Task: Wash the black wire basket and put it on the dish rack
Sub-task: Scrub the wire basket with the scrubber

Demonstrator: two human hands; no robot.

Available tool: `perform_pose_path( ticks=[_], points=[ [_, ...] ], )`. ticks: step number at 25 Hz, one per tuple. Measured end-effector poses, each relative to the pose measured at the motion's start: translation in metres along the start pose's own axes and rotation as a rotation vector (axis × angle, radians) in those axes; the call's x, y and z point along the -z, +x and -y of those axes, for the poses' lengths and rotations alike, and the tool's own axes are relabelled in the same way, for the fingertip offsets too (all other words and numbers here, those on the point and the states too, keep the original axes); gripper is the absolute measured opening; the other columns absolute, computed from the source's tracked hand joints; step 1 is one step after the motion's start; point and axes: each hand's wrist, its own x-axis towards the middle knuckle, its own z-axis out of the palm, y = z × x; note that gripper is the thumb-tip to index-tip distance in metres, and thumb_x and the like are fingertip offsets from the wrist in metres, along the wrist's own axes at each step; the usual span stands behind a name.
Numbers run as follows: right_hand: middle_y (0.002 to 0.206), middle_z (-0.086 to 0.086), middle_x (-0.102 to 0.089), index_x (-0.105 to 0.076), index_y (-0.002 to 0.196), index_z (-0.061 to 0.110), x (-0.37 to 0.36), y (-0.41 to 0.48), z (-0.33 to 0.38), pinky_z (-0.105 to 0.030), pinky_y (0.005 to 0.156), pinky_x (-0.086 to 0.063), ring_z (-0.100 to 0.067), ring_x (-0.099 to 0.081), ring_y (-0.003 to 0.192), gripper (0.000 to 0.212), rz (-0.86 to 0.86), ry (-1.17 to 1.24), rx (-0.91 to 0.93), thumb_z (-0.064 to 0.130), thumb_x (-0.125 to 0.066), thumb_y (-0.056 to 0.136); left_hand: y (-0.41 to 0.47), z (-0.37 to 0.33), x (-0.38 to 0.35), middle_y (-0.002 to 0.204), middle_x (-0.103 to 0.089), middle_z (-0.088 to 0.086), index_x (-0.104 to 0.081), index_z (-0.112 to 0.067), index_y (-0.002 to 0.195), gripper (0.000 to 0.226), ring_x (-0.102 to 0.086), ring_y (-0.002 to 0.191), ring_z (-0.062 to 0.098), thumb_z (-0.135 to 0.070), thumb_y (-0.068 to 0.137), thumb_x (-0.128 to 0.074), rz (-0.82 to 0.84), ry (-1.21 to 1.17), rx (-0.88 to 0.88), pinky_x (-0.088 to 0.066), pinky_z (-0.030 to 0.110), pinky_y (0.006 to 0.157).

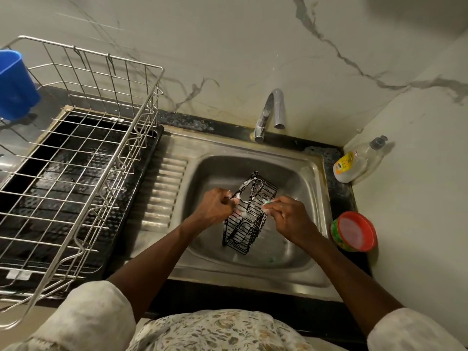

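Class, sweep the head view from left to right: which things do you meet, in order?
Blue cup → dish rack → left hand → black wire basket → right hand → red-lidded tub

A curved chrome faucet (270,115) rose from the back edge of the steel sink (298,272), its spout turned down over the basin. At the far right corner of the dark desk (340,198) a clear dish-soap bottle (358,160) with a yellow label leaned against the marbled wall (253,46). Nearer on the right sat a round tub (354,231) with a red rim. A blue plastic cup (15,84) showed at the far left.
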Motion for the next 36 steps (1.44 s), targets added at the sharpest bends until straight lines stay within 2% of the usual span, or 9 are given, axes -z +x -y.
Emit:
perform_pose_path(
  ticks=[4, 10, 14, 17, 20, 22, 25, 30, 36],
  points=[
    [0.093, -0.007, -0.073, -0.078, 0.103, 0.007, -0.001, 0.010, -0.002, -0.020, 0.077, -0.052, -0.015, -0.068, 0.081, 0.020, -0.076, -0.035, -0.014, 0.000, -0.066, 0.088, 0.000, 0.001, 0.001, 0.058, -0.056, -0.011, -0.057, -0.022, 0.064, 0.036, -0.053, 0.054, 0.004, -0.031, 0.098, -0.060, 0.027, 0.018, -0.029, -0.032, 0.010, 0.046],
    [0.095, -0.008, -0.073, -0.078, 0.103, 0.007, -0.013, 0.037, -0.008, -0.031, 0.078, -0.056, -0.019, -0.069, 0.083, 0.019, -0.045, -0.012, -0.062, -0.001, -0.068, 0.089, -0.002, 0.004, 0.001, 0.052, -0.051, -0.010, -0.052, -0.019, 0.058, 0.041, -0.046, 0.049, 0.002, -0.028, 0.098, -0.060, -0.012, -0.009, -0.031, -0.035, 0.011, 0.045],
    [0.096, -0.005, -0.074, -0.078, 0.101, 0.008, -0.003, 0.015, -0.004, -0.027, 0.081, -0.055, -0.014, -0.069, 0.085, 0.020, -0.057, -0.029, -0.041, -0.002, -0.065, 0.090, -0.001, 0.007, 0.001, 0.055, -0.058, -0.011, -0.061, -0.019, 0.065, 0.034, -0.051, 0.048, -0.004, -0.030, 0.097, -0.062, 0.024, -0.016, -0.027, -0.035, 0.010, 0.045],
    [0.095, -0.008, -0.073, -0.078, 0.100, 0.007, -0.010, 0.027, -0.007, -0.031, 0.080, -0.056, -0.019, -0.068, 0.083, 0.019, -0.102, -0.068, -0.088, -0.001, -0.064, 0.090, 0.004, 0.006, -0.002, 0.065, -0.068, -0.003, -0.062, -0.017, 0.066, 0.034, -0.054, 0.053, 0.001, -0.032, 0.097, -0.062, 0.054, -0.011, -0.028, -0.035, 0.014, 0.047],
    [0.097, -0.010, -0.071, -0.077, 0.103, 0.006, -0.021, 0.051, -0.005, -0.036, 0.082, -0.057, -0.024, -0.069, 0.085, 0.020, -0.073, -0.098, -0.166, 0.001, -0.062, 0.091, -0.001, 0.006, -0.001, 0.059, -0.063, -0.009, -0.055, -0.019, 0.060, 0.037, -0.055, 0.049, -0.007, -0.021, 0.096, -0.063, 0.041, -0.049, -0.026, -0.034, 0.007, 0.046],
    [0.093, -0.011, -0.071, -0.077, 0.099, 0.006, -0.018, 0.054, -0.005, -0.037, 0.078, -0.057, -0.028, -0.068, 0.083, 0.021, -0.050, -0.137, -0.184, -0.004, -0.064, 0.086, -0.004, 0.011, 0.001, 0.058, -0.062, -0.012, -0.058, -0.017, 0.064, 0.033, -0.056, 0.049, -0.014, -0.013, 0.096, -0.063, 0.028, -0.093, -0.010, -0.036, 0.004, 0.048],
    [0.087, -0.011, -0.071, -0.077, 0.092, 0.005, -0.008, 0.037, -0.009, -0.035, 0.075, -0.057, -0.027, -0.067, 0.078, 0.025, -0.067, -0.176, -0.137, -0.013, -0.069, 0.076, -0.003, 0.020, 0.002, 0.063, -0.069, -0.010, -0.062, -0.021, 0.063, 0.033, -0.058, 0.054, -0.008, -0.022, 0.096, -0.064, 0.018, -0.079, -0.056, -0.041, 0.011, 0.052],
    [0.095, -0.009, -0.072, -0.077, 0.100, 0.010, -0.016, 0.050, -0.002, -0.033, 0.083, -0.055, -0.023, -0.067, 0.085, 0.017, -0.123, -0.104, -0.253, 0.005, -0.064, 0.092, -0.002, 0.026, 0.004, 0.067, -0.073, -0.008, -0.060, -0.022, 0.060, 0.037, -0.069, 0.066, 0.006, -0.026, 0.097, -0.063, 0.021, -0.102, -0.092, -0.052, 0.023, 0.059],
    [0.103, -0.009, -0.069, -0.077, 0.106, 0.008, -0.031, 0.097, 0.007, -0.026, 0.089, -0.049, -0.019, -0.065, 0.094, 0.018, 0.071, 0.017, -0.270, 0.009, -0.063, 0.095, 0.001, 0.023, 0.005, 0.062, -0.067, -0.009, -0.066, -0.017, 0.069, 0.032, -0.057, 0.054, -0.001, -0.030, 0.098, -0.061, 0.067, -0.062, -0.089, -0.043, 0.018, 0.052]
  ],
)
